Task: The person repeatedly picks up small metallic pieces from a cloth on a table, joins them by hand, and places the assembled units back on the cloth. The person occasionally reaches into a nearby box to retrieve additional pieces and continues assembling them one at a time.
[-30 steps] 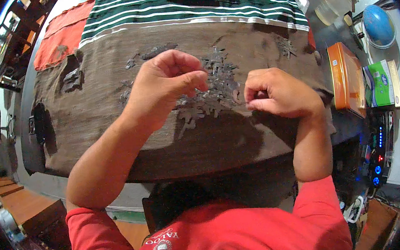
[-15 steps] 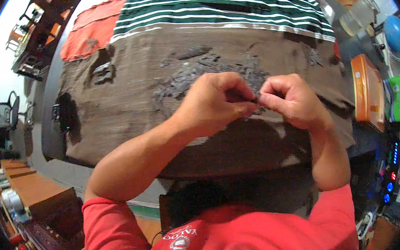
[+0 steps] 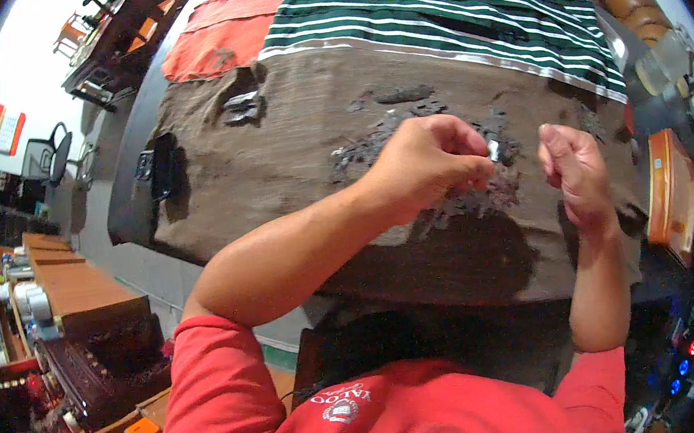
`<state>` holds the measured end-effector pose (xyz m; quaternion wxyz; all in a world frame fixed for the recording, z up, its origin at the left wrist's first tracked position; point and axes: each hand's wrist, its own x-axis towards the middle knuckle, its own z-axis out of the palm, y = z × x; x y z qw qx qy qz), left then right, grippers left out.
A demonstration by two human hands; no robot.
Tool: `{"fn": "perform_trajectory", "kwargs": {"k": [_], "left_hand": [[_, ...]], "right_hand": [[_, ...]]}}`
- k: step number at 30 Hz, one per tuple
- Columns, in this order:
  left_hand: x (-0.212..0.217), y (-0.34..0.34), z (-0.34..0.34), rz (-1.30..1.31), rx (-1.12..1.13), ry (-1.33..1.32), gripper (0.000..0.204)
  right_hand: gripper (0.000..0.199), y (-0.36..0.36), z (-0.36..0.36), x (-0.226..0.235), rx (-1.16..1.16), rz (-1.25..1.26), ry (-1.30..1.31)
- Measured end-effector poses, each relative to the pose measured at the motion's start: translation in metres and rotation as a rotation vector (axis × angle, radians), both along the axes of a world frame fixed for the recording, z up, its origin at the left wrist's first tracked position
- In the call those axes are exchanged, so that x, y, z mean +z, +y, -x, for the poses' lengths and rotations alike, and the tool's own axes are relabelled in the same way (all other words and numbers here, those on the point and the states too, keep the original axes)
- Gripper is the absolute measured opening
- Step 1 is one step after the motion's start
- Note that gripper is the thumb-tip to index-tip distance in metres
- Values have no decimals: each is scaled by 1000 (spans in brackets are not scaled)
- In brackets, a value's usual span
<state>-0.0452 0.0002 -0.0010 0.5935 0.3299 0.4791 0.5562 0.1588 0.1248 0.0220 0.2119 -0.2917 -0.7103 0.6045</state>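
My left hand (image 3: 434,162) pinches a small shiny silvery piece (image 3: 494,151) between thumb and fingertips. Below and around it, a loose heap of thin dark-grey fragments (image 3: 373,140) lies spread on a brown cloth (image 3: 291,159). A longer dark piece (image 3: 404,94) rests at the far side of the heap. To the right, my right hand (image 3: 578,173) is raised apart from the left, fingers curled and thumb pressed against them. Whatever may be inside that grip is hidden.
Silvery pieces (image 3: 243,107) and a black object (image 3: 160,168) lie on the cloth's left. Beyond are a green-and-white striped cloth (image 3: 427,8) and an orange cloth (image 3: 220,28). An orange-brown box (image 3: 667,194) and a clear container (image 3: 660,65) stand right.
My hands were together at a small piece; now they are apart, the right drawn off to the right. The silvery piece shows at my left fingertips. The whole view has shifted.
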Motion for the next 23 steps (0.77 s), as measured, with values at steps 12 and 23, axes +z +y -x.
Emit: {"fn": "perform_trajectory", "kwargs": {"k": [12,23], "left_hand": [[-2,0,1,29,-177,-242,19],[-2,0,0,63,-239,-248,26]], "right_hand": [[16,-9,2,-11,215,32,259],[12,-18,8,-12,129,82,221]]}}
